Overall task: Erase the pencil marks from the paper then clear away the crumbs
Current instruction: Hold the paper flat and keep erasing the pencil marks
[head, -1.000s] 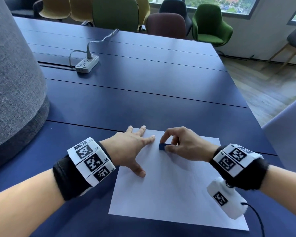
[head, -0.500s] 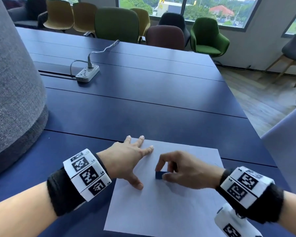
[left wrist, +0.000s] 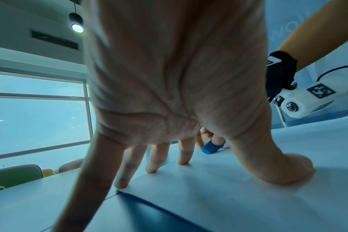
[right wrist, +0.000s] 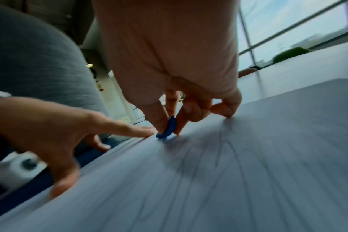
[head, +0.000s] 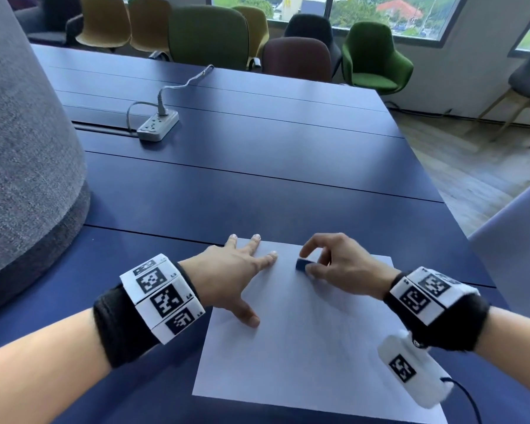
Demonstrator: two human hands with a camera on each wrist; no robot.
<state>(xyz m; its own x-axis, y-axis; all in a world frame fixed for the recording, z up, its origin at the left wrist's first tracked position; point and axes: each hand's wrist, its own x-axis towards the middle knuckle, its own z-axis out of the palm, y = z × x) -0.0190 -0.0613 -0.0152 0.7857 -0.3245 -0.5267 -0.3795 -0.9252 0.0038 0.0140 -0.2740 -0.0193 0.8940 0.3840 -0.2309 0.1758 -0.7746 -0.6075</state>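
While the flat, spread left hand (head: 227, 272) pins the white paper sheet (head: 303, 347), the right hand (head: 337, 263) pinches a small blue eraser (head: 302, 265); looping pencil marks (right wrist: 224, 150) remain, so erasing looks unfinished and clearing crumbs not begun.

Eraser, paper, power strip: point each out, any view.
blue eraser (head: 303, 265), head view, its exposed left end beyond the right hand's fingers.
paper (head: 303, 356), head view, bare middle of the sheet.
power strip (head: 157, 126), head view, top face with the sockets.
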